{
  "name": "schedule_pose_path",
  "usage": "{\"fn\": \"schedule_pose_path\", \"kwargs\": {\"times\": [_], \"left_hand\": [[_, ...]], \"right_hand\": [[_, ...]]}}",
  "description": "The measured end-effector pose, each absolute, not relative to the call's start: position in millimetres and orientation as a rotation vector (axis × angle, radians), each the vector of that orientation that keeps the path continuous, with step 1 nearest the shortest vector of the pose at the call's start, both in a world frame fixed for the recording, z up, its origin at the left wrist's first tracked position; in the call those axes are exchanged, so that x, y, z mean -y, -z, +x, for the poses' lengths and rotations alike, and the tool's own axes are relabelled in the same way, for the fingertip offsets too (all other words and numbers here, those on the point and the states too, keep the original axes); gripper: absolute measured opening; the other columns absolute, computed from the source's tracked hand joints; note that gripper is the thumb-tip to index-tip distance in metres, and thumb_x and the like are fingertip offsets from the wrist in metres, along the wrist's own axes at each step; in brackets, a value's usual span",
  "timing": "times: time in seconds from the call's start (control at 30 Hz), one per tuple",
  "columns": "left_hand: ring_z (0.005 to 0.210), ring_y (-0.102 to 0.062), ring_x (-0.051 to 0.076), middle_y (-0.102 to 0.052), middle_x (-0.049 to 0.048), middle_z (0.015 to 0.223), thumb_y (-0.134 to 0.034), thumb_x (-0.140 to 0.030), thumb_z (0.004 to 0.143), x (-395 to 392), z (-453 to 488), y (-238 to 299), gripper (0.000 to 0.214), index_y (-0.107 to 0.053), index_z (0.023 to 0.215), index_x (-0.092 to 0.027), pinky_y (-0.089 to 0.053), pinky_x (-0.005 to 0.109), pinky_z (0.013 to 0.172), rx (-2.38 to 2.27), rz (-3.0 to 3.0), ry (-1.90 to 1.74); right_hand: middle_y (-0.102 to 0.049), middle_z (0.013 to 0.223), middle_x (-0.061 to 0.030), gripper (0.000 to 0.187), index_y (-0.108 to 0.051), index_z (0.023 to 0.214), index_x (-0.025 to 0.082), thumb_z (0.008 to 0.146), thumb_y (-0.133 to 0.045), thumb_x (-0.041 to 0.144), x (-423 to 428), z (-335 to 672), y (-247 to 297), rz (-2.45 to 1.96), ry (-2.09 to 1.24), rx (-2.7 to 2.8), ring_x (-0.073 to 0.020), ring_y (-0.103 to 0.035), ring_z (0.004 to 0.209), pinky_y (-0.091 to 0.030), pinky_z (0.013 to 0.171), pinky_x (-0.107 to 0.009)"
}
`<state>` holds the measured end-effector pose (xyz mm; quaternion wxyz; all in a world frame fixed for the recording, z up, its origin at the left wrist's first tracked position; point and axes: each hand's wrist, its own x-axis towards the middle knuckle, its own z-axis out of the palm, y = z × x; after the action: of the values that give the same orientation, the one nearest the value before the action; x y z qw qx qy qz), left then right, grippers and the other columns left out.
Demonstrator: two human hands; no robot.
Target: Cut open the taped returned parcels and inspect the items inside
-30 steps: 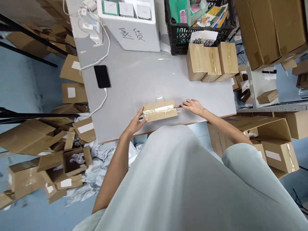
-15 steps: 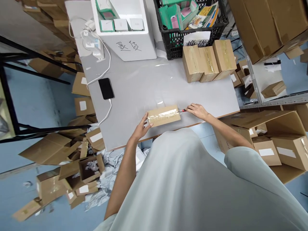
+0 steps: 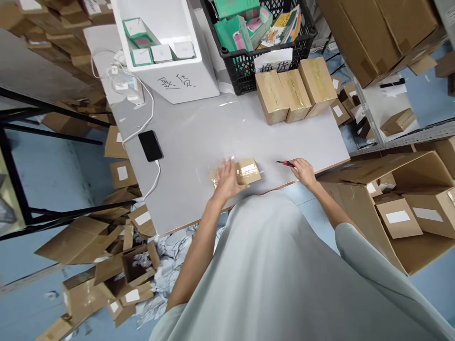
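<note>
Pinched between the fingers and thumb of my right hand (image 3: 304, 171) is a red-handled cutter (image 3: 285, 163), its tip pointing to nine o'clock. My left hand (image 3: 228, 179) is spread wide over the taped carton (image 3: 250, 175), covering its middle; the fingers blur, so I cannot tell how hard they press. That carton lies on the grey table (image 3: 199, 137) close to my edge, and from it the cutter sits at three o'clock, near but not touching. Phone (image 3: 150, 146) at ten o'clock, three sealed cartons (image 3: 293, 97) at one, all well apart from my work.

I judge this to be a handling step around the blade: carton steadied, cutter held clear. Whether the shiny tape (image 3: 248, 168) along the top is slit, I cannot make out. The next move, as I read it, calls for keeping the blade away from my spread fingers and checking that seam before anything is prised.
</note>
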<state>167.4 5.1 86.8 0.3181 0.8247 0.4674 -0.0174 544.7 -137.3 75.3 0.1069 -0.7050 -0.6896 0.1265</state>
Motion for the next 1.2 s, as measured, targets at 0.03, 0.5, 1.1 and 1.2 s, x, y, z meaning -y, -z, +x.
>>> {"fn": "schedule_pose_path", "kwargs": {"times": [0.03, 0.5, 1.1, 1.2], "left_hand": [[0.18, -0.004, 0.051, -0.016, 0.0286, 0.191, -0.096, -0.053, 0.076, -4.9, 186.8, -87.7, 0.141, -0.017, 0.185, -0.013, -0.005, 0.072, 0.144, -1.154, 2.205, 0.065], [0.159, -0.048, 0.049, -0.051, 0.0256, 0.167, -0.1, -0.039, 0.067, -13.9, 212.7, -114.7, 0.154, -0.003, 0.185, -0.018, -0.033, 0.068, 0.137, -1.174, 2.183, -0.4], [0.113, -0.081, 0.029, -0.082, 0.0148, 0.134, -0.078, -0.064, 0.091, -5.9, 167.1, -97.7, 0.054, -0.081, 0.121, -0.02, -0.068, 0.044, 0.099, -1.41, 1.223, -0.766], [0.104, -0.082, 0.027, -0.086, 0.0129, 0.124, -0.091, -0.052, 0.078, -17.5, 165.0, -105.9, 0.047, -0.085, 0.11, -0.018, -0.066, 0.039, 0.096, -1.414, 1.168, -0.714]], "right_hand": [[-0.082, 0.127, -0.0177, 0.032, -0.075, 0.139, 0.015, 0.117, -0.055, 0.027, 142.5, 536.2, -74.4, -2.07, -0.392, 1.965, -0.0318, -0.071, 0.117, -0.056, 0.104, -0.043], [-0.085, 0.127, -0.017, 0.042, -0.074, 0.135, 0.021, 0.108, -0.068, 0.052, 164.1, 467.7, -108.4, -1.983, -0.404, 1.281, -0.0304, -0.084, 0.114, -0.068, 0.102, -0.044], [-0.083, 0.142, -0.012, 0.045, -0.071, 0.144, 0.024, 0.105, -0.072, 0.045, 102.2, 416.4, -142.4, -1.849, -0.78, 1.597, -0.0298, -0.081, 0.127, -0.065, 0.11, -0.042], [-0.082, 0.144, -0.0116, 0.044, -0.07, 0.147, 0.024, 0.106, -0.071, 0.042, 99.6, 409.4, -154.2, -1.899, -0.857, 1.642, -0.0293, -0.08, 0.129, -0.064, 0.112, -0.042]]}}
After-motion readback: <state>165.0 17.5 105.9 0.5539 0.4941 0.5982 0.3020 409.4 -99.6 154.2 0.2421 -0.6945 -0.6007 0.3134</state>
